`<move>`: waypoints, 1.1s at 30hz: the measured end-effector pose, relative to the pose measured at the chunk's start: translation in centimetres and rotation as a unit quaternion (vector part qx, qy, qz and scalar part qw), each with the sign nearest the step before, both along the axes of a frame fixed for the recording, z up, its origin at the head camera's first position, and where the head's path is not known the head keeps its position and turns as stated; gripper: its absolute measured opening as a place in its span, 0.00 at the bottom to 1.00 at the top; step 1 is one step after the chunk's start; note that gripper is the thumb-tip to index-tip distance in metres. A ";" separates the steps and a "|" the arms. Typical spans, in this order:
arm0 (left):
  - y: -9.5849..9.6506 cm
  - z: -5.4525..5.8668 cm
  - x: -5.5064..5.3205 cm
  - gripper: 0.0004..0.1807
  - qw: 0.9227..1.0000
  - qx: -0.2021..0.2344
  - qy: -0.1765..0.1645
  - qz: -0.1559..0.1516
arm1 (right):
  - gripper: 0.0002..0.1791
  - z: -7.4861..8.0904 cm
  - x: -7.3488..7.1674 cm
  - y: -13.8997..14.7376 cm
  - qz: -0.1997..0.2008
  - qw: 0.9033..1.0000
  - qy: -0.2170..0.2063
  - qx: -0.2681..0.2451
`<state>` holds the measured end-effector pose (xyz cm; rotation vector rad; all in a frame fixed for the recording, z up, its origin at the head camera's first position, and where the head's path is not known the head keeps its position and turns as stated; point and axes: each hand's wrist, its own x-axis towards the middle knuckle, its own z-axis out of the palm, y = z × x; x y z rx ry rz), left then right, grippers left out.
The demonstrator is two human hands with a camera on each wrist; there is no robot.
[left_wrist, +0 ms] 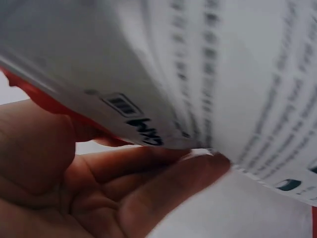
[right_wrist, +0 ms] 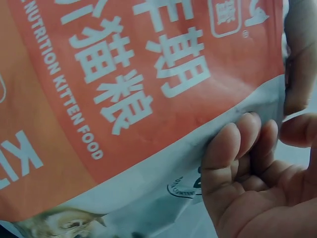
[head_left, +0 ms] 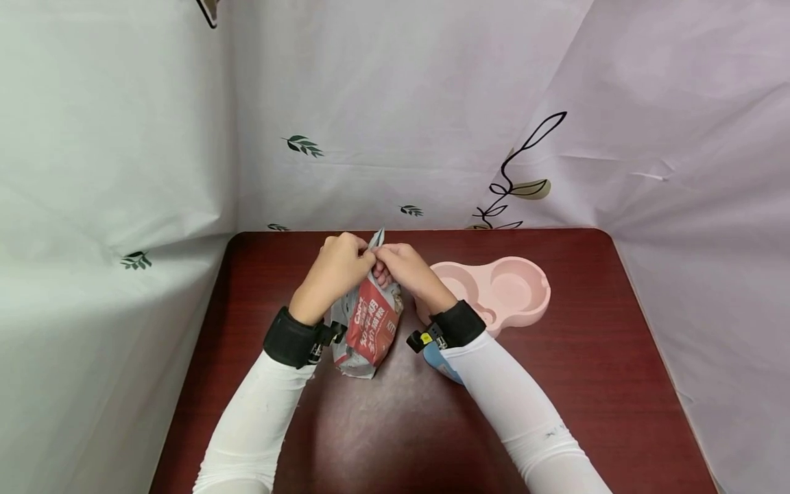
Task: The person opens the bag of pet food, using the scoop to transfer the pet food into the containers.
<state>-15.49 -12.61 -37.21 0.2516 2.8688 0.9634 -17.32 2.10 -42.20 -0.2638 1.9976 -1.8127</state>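
A red and grey bag of kitten food (head_left: 373, 322) stands upright near the middle of the dark red table. At its top edge, my left hand (head_left: 336, 269) pinches the bag from the left between thumb and fingers. My right hand (head_left: 406, 266) pinches the same edge from the right, close beside the left thumb. The left wrist view has the white printed side of the bag (left_wrist: 237, 74) above the pinching fingers (left_wrist: 173, 193). In the right wrist view, curled fingers (right_wrist: 223, 148) lie against the orange and grey front of the bag (right_wrist: 148, 124).
Right of the bag is a pink tray (head_left: 507, 317) with round hollows, partly behind my right wrist. A light blue object (head_left: 441, 362) shows under my right forearm, its kind hidden. White patterned cloth (head_left: 395, 103) hangs behind the table (head_left: 592, 384).
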 end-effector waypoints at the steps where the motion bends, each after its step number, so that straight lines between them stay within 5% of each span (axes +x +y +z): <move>1: 0.1 0.1 0.2 0.21 1.000 -0.004 -0.003 0.002 | 0.22 0.1 0.1 0.0 0.003 1.000 -0.001 0.004; 9: 0.6 0.7 1.0 0.20 0.999 -0.041 -0.013 0.003 | 0.19 0.5 0.1 0.1 0.017 1.000 -0.006 0.023; 24: -0.5 0.4 0.9 0.16 0.999 0.007 -0.026 -0.021 | 0.15 0.2 0.1 0.6 0.021 0.999 -0.030 -0.028; 33: -0.8 0.1 1.3 0.22 0.999 0.023 -0.033 -0.021 | 0.13 0.0 0.4 1.2 0.023 0.999 -0.037 -0.030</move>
